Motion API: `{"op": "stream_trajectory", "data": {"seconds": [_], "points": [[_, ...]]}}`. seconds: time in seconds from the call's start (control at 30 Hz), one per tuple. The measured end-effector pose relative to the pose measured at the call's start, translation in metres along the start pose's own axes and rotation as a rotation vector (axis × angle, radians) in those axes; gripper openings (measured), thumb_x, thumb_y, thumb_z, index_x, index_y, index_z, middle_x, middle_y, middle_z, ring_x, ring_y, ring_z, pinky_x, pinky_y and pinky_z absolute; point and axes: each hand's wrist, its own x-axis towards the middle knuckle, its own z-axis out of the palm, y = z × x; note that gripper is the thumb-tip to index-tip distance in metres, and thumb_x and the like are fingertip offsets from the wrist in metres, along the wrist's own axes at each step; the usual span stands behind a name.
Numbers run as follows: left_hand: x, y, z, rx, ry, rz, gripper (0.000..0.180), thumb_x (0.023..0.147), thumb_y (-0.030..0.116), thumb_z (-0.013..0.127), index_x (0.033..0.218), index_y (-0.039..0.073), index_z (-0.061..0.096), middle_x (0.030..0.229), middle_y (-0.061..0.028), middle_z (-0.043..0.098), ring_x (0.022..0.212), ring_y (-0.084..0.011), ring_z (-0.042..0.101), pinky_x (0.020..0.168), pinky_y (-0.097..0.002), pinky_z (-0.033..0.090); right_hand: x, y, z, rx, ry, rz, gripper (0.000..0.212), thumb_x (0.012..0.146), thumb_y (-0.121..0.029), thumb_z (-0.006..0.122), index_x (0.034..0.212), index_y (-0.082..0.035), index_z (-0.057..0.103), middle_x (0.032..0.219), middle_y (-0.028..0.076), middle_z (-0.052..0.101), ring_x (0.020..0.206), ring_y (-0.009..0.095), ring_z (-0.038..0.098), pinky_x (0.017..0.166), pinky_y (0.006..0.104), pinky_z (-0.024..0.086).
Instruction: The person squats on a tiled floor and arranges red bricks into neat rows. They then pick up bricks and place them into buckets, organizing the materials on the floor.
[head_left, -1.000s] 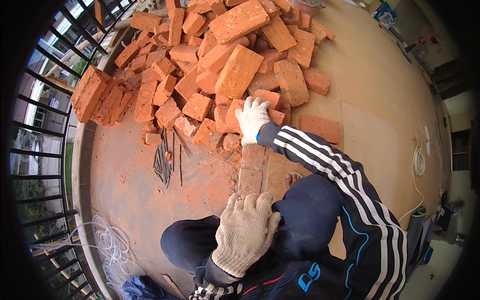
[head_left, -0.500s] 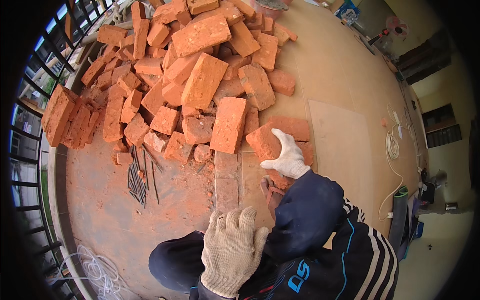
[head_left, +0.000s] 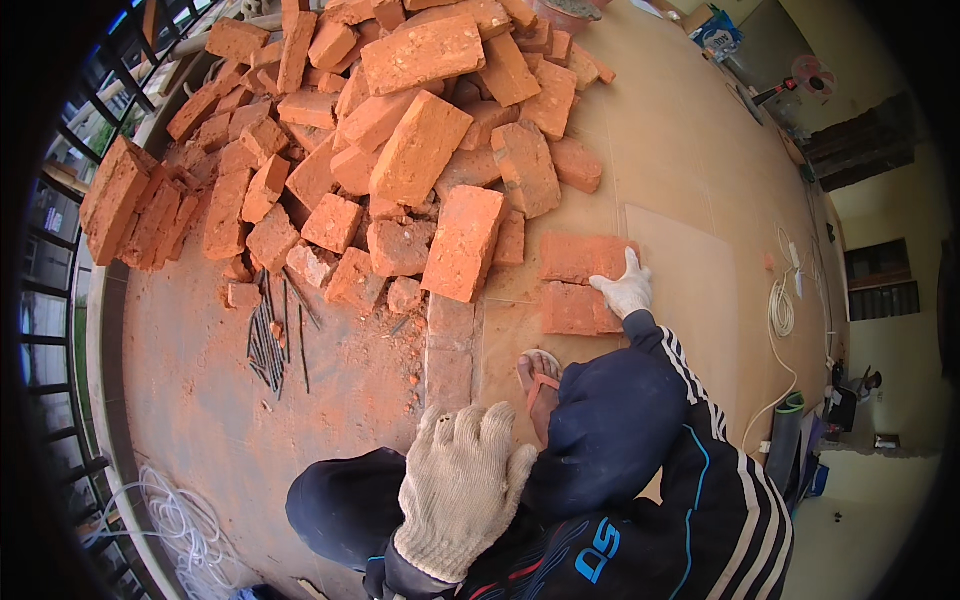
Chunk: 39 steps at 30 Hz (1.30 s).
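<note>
Two orange-red bricks lie side by side on the tiled floor ahead of my right foot: a far brick (head_left: pixel 582 256) and a near brick (head_left: pixel 575 309). At their right ends is my right hand (head_left: pixel 626 288) in a pale knitted glove. Its thumb touches near the seam between them and its fingers stretch along the far brick's end, apart from the thumb. My left hand (head_left: pixel 462 490), in a matching glove, rests back upward over my lap, fingers extended and holding nothing visible. A large heap of bricks (head_left: pixel 420 145) rises ahead to the left.
Thin dark rods (head_left: pixel 268 345) lie on the dusty floor below the heap. A barred railing (head_left: pixel 52 340) runs along the left, with a coiled clear hose (head_left: pixel 185 530) near it. On the right are a white cable (head_left: pixel 782 315), a rolled mat (head_left: pixel 787 435) and a fan (head_left: pixel 812 76).
My right hand has moved right, off a tilted brick it was gripping, to the bricks' right ends. The two bricks now lie flat in line. My left hand stays nearly in place.
</note>
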Motion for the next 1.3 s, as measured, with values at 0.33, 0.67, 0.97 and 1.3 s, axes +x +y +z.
{"op": "stream_trajectory", "data": {"seconds": [0.33, 0.67, 0.97, 1.3], "points": [[0.024, 0.008, 0.011, 0.118, -0.064, -0.021, 0.031, 0.092, 0.031, 0.064, 0.109, 0.005, 0.061, 0.094, -0.0145, 0.063, 0.093, -0.0358, 0.063, 0.087, -0.0455, 0.050, -0.031, -0.125, 0.008, -0.135, 0.136, -1.038, 0.086, 0.073, -0.042, 0.082, 0.147, -0.016, 0.045, 0.146, 0.019, 0.044, 0.139, 0.039, 0.038, 0.114, 0.0520, 0.033], [0.000, 0.004, 0.015, 0.089, 0.066, -0.053, 0.029, 0.093, 0.031, 0.064, 0.105, 0.006, 0.059, 0.089, -0.0132, 0.064, 0.087, -0.0331, 0.065, 0.085, -0.0440, 0.049, -0.050, -0.282, 0.014, -1.197, -0.355, -1.765, 0.094, 0.057, -0.035, 0.089, 0.141, -0.014, 0.051, 0.127, 0.011, 0.058, 0.123, 0.029, 0.052, 0.108, 0.0449, 0.036], [0.007, -0.004, 0.011, 0.051, -0.026, -0.001, 0.031, 0.091, 0.027, 0.066, 0.111, 0.005, 0.058, 0.096, -0.0138, 0.064, 0.090, -0.0339, 0.064, 0.087, -0.0438, 0.050, -0.073, -0.191, -0.015, -0.377, -0.254, -1.237, 0.115, 0.056, -0.050, 0.089, 0.145, 0.000, 0.036, 0.129, 0.024, 0.052, 0.119, 0.041, 0.053, 0.105, 0.0468, 0.042], [0.021, -0.002, 0.002, 0.075, -0.149, 0.054, 0.042, 0.084, 0.016, 0.067, 0.124, 0.007, 0.057, 0.103, -0.0149, 0.063, 0.100, -0.0366, 0.061, 0.091, -0.0467, 0.049, -0.076, -0.081, -0.031, 0.144, -0.211, -0.017, 0.116, 0.065, -0.063, 0.084, 0.142, 0.009, 0.035, 0.137, 0.031, 0.053, 0.125, 0.042, 0.058, 0.104, 0.0468, 0.048]]}}
